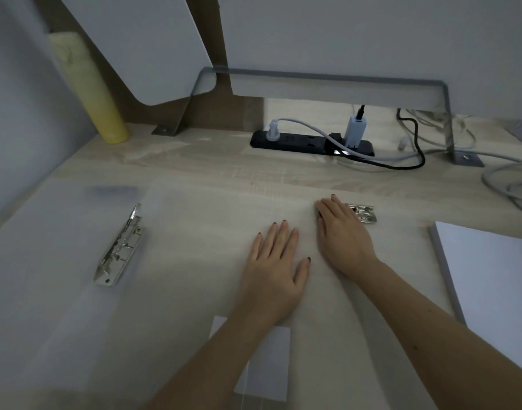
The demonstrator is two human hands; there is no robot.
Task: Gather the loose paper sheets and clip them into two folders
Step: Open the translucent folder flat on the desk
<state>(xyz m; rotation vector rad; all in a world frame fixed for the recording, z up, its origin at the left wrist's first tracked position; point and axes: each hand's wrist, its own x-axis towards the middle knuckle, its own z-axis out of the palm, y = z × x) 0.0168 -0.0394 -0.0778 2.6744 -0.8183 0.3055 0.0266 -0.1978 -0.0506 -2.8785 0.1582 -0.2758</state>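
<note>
On translucent folder point(194, 232): flat hands, metal clip point(119, 247).

left hand point(276, 270) and right hand point(342, 232) flat on translucent folder point(194, 232), paper stack point(496, 276) at right

Desk point(194, 161): pale wood grain. Folders point(61, 232): frosted translucent, silver metal clips point(119, 247). Paper stack point(490, 276): white. Power strip point(311, 142): black, with white plug point(273, 131) and grey cable. Cylinder point(88, 87) at back left: yellow. Fingernails on hands point(276, 269): dark polish.
</note>
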